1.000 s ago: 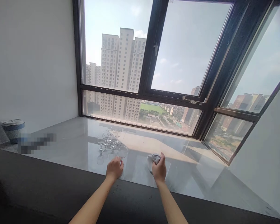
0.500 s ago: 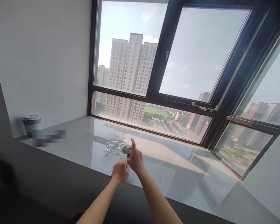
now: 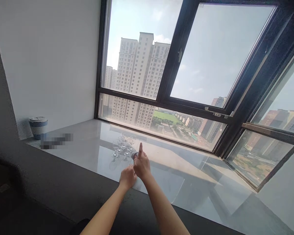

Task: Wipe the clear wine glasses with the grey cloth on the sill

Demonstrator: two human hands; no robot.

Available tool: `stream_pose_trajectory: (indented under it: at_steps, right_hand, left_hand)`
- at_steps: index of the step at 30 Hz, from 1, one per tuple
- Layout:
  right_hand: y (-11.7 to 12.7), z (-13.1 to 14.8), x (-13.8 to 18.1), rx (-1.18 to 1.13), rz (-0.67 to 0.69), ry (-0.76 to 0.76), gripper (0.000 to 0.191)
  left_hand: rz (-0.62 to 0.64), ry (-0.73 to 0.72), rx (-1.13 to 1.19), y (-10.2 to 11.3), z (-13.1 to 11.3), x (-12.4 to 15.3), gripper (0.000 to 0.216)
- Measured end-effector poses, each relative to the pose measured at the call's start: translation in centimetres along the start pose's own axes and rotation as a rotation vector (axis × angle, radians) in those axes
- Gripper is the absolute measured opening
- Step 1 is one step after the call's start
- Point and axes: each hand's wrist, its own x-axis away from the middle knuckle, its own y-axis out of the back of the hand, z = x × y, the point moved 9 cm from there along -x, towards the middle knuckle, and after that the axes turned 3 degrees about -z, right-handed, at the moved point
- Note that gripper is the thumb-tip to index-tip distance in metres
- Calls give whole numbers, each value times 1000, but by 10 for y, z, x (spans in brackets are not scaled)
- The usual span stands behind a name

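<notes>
My left hand is closed low around the stem of a clear stemmed glass, which is mostly hidden behind my hands. My right hand is just above it, fingers pinched on a small grey cloth pressed into the top of that glass, with the index finger sticking up. Both hands are over the near part of a glossy grey windowsill. A cluster of several empty stemmed glasses stands on the sill just beyond and left of my hands.
A blue and white lidded cup stands at the sill's far left by the white wall. A dark ledge runs along the sill's near edge. Large dark-framed windows close off the back and right side.
My right hand lifted the grey cloth off the sill and carried it left onto the glass held by my left hand. The view turned leftward.
</notes>
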Motion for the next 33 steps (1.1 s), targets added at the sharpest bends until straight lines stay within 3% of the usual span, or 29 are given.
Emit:
stream_pose_trajectory:
  at_steps: [8,14,19,26,33]
  right_hand:
    - [-10,-2,-14,55,238,-99,86]
    - [-13,-4,-22,63,327,-144,66]
    - [-11,-4,-21,55,316,-126,62]
    - [-15,-10,-17,34,275,-89,76]
    - [-7,-9,-11,-177,131,-29,79]
  left_hand:
    - [-44,-14,-22,-2,1,-2,27]
    - [-76,-6,-54,-2,2,-3,21]
    - [-44,27,-51,-2,4,-2,22]
    - [-52,33,-36,-4,7,-3,22]
    - [5,58,-23,-3,9,-3,26]
